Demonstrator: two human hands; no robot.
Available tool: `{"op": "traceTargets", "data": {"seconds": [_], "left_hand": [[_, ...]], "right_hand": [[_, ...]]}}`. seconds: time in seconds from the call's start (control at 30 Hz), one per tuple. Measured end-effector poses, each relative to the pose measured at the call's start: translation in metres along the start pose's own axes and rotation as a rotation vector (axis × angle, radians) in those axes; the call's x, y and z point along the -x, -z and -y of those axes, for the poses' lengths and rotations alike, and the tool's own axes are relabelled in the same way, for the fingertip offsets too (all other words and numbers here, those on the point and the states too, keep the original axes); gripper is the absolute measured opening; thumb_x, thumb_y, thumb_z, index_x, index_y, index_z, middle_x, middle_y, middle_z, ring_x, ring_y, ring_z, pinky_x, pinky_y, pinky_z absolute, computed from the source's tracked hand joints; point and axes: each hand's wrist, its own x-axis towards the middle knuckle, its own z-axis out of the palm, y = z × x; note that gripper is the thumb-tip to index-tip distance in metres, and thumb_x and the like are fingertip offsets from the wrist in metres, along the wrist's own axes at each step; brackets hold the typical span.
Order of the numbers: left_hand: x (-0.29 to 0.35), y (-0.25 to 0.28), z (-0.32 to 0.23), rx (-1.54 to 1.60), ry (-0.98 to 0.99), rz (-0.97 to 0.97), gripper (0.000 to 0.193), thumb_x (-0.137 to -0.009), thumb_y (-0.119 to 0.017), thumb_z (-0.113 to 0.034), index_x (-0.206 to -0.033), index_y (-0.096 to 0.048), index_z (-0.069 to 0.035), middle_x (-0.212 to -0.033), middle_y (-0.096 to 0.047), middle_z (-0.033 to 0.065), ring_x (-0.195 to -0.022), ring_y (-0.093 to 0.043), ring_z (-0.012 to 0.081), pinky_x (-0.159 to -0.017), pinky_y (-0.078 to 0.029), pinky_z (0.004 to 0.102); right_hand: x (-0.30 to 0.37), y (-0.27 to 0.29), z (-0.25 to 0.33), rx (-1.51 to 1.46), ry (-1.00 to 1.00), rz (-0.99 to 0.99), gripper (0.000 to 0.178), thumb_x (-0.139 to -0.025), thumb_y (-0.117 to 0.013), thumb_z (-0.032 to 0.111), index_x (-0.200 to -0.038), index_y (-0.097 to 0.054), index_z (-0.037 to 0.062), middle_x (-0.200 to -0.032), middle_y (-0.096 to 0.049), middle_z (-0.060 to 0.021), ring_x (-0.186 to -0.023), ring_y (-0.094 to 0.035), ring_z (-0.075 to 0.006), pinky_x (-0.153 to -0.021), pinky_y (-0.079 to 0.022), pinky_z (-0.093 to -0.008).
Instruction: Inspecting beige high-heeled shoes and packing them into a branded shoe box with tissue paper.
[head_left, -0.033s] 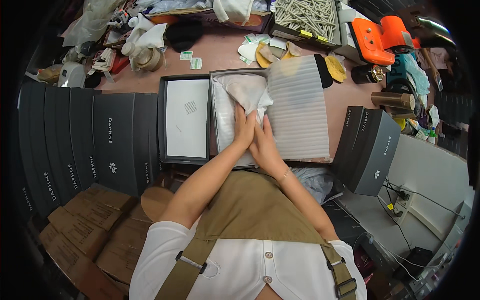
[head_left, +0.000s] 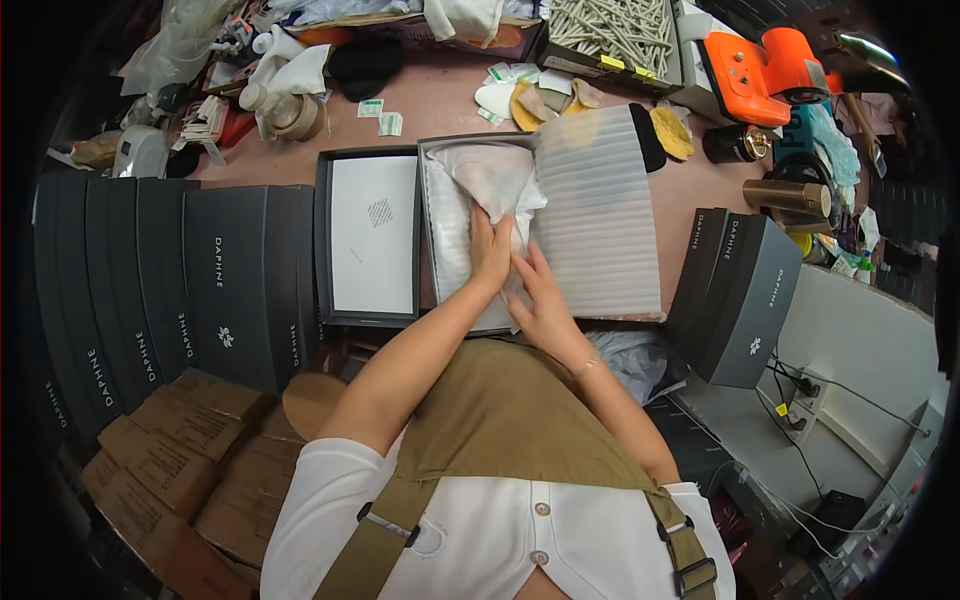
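Observation:
An open dark grey box stands in front of me, with a bundle wrapped in thin white paper inside. My left hand lies on this paper, its fingers stretched out and pressing on the wrap. Close beside it, my right hand has its fingers extended and apart, with the tips at the paper's right edge. A ribbed white foam sheet spreads out over the box's right side. What lies inside the wrapping is hidden.
To the left sits a box lid with a white inside. Dark shoeboxes stand upright at left and right. Brown cartons are low left. Further back are a tray of grey sticks and an orange device.
My right hand has shifted slightly right and toward me, opening a small gap from my left hand. The left hand stays on the wrapped bundle.

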Motion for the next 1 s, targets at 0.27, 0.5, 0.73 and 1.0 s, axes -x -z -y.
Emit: {"op": "traceTargets", "data": {"seconds": [0.27,0.5,0.73,1.0], "left_hand": [[0.047,0.084,-0.059,-0.242,-0.372,-0.097,0.06,-0.087,-0.058,-0.013,-0.14,-0.033,0.002,-0.142,-0.033,0.0253,-0.131,-0.033,0.0406,-0.107,-0.03,0.0428],[0.087,0.161,0.014,-0.708,-0.14,0.108,0.029,-0.086,-0.058,-0.009,-0.11,-0.051,0.003,-0.109,-0.054,0.0233,-0.095,-0.055,0.0411,-0.08,-0.047,0.0442],[0.164,0.217,-0.158,0.293,-0.009,0.181,0.021,-0.088,-0.061,-0.008,-0.105,-0.059,0.005,-0.098,-0.065,0.0059,-0.086,-0.06,0.0101,-0.076,-0.048,0.0239],[0.106,0.127,-0.093,-0.16,-0.181,0.311,0.069,-0.088,-0.065,-0.027,-0.138,-0.033,0.007,-0.138,-0.041,0.0192,-0.127,-0.042,0.0282,-0.106,-0.033,0.0378]], "right_hand": [[0.02,0.082,-0.136,0.08,-0.147,-0.218,0.043,-0.093,-0.051,0.02,-0.129,-0.046,-0.0026,-0.125,-0.053,-0.0202,-0.115,-0.051,-0.0261,-0.097,-0.042,-0.0371],[-0.08,-0.027,-0.004,0.874,0.478,0.184,0.075,-0.086,-0.057,0.049,-0.144,-0.033,0.0079,-0.148,-0.033,-0.0164,-0.142,-0.018,-0.0333,-0.114,-0.012,-0.0531],[-0.082,-0.003,-0.014,0.265,0.276,0.247,0.066,-0.093,-0.049,0.045,-0.143,-0.034,0.0052,-0.149,-0.033,-0.0144,-0.141,-0.022,-0.0315,-0.116,-0.01,-0.0455],[-0.053,0.089,-0.042,-0.126,-0.295,-0.176,0.062,-0.096,-0.042,0.051,-0.12,-0.055,-0.004,-0.107,-0.064,-0.0126,-0.101,-0.061,-0.0211,-0.088,-0.047,-0.0311]]}}
